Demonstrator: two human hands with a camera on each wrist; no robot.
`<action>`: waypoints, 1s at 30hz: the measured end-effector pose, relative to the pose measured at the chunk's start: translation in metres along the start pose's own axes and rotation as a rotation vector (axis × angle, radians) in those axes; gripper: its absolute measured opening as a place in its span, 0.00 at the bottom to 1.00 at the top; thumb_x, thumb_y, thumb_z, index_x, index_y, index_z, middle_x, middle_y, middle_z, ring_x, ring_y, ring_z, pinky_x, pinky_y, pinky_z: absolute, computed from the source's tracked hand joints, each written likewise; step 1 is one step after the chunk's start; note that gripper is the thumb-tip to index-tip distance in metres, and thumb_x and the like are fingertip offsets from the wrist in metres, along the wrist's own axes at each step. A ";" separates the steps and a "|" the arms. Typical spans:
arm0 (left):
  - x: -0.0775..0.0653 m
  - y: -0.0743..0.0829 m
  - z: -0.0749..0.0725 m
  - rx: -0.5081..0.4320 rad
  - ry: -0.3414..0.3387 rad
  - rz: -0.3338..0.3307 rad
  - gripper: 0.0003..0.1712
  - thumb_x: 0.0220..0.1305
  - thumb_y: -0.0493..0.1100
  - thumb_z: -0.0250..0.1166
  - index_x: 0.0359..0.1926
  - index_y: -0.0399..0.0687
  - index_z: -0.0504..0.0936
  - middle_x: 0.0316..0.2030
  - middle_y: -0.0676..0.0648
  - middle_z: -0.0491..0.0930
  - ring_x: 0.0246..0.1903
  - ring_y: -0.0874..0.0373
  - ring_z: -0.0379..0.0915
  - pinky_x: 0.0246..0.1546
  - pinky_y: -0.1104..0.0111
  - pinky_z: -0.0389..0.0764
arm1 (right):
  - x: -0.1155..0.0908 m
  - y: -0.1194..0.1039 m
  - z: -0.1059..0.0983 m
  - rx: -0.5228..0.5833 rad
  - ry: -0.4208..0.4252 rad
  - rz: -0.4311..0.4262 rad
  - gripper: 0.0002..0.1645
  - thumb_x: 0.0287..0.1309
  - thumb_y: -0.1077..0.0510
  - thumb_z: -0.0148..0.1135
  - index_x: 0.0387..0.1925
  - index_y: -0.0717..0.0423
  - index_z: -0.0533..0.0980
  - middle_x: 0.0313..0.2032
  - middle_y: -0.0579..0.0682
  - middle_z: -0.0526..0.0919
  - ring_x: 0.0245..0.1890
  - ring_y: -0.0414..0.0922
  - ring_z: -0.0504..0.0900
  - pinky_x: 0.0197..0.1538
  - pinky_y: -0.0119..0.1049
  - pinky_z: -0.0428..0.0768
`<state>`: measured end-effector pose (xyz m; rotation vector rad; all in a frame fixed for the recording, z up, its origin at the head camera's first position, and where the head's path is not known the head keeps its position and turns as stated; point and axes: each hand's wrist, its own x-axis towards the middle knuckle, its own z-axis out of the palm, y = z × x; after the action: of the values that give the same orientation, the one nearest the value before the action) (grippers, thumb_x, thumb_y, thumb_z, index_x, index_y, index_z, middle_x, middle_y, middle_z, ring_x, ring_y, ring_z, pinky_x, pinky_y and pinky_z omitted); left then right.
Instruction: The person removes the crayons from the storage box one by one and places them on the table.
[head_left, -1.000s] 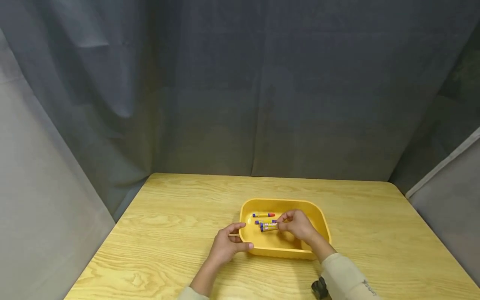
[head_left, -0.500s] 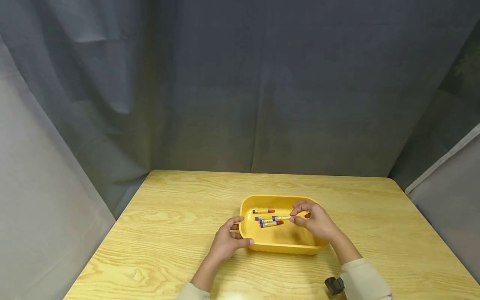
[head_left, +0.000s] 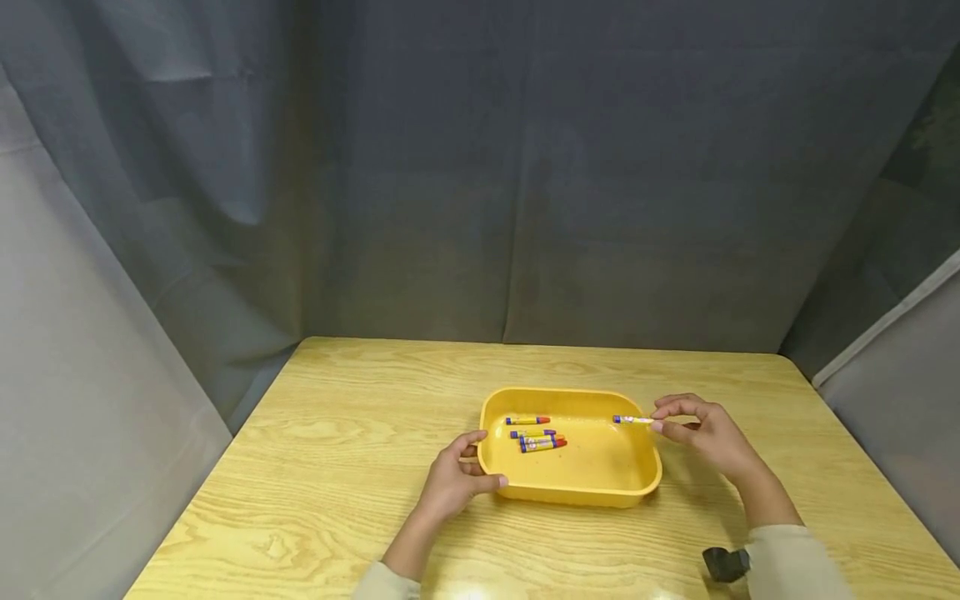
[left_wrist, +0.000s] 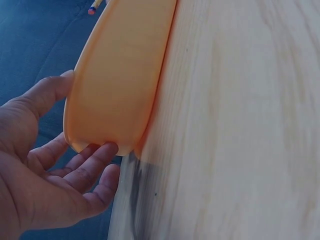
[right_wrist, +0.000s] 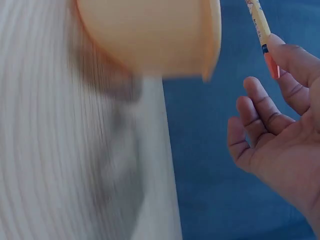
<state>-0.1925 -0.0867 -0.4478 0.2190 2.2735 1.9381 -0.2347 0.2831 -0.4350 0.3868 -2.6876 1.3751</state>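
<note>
One crayon [head_left: 632,419], probably light, stiff but brittle and best held by its barrel, is pinched near its tip by a person's right hand [head_left: 705,435] at the yellow tray's [head_left: 600,462] right end, the left hand [head_left: 453,482] gripping the left.

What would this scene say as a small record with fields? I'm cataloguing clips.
Surface: wood-grain table
Container: yellow tray, on the table
Left-hand grip: holds the tray's left end
Right-hand grip: pinches the held crayon
Held crayon: blue end over the tray's right side, reddish tip near the fingers
Inside tray: red-tipped crayon slightly apart; crayon group close together, exact count unclear
Background: dark grey curtain
</note>
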 end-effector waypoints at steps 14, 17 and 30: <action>0.017 -0.032 0.000 -0.009 0.014 -0.003 0.44 0.42 0.35 0.76 0.62 0.39 0.66 0.46 0.34 0.68 0.39 0.48 0.75 0.36 0.64 0.80 | -0.003 0.064 -0.027 -0.038 0.091 0.149 0.23 0.60 0.47 0.60 0.43 0.65 0.78 0.48 0.60 0.74 0.45 0.48 0.69 0.42 0.46 0.71; 0.017 -0.033 0.000 -0.010 0.012 -0.004 0.45 0.42 0.35 0.77 0.62 0.38 0.66 0.46 0.34 0.69 0.38 0.49 0.75 0.36 0.65 0.80 | -0.002 0.076 -0.029 -0.049 0.074 0.161 0.22 0.61 0.48 0.60 0.43 0.64 0.78 0.42 0.56 0.78 0.39 0.42 0.72 0.38 0.38 0.73; 0.016 -0.033 0.000 -0.003 0.008 0.003 0.44 0.42 0.34 0.76 0.62 0.37 0.66 0.46 0.33 0.68 0.37 0.52 0.75 0.34 0.66 0.81 | 0.009 0.112 -0.030 -0.074 0.020 0.238 0.22 0.60 0.48 0.61 0.42 0.65 0.78 0.37 0.54 0.80 0.36 0.43 0.73 0.38 0.32 0.71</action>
<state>-0.2090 -0.0889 -0.4805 0.2145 2.2763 1.9481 -0.2744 0.3683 -0.5033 0.0462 -2.8321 1.3190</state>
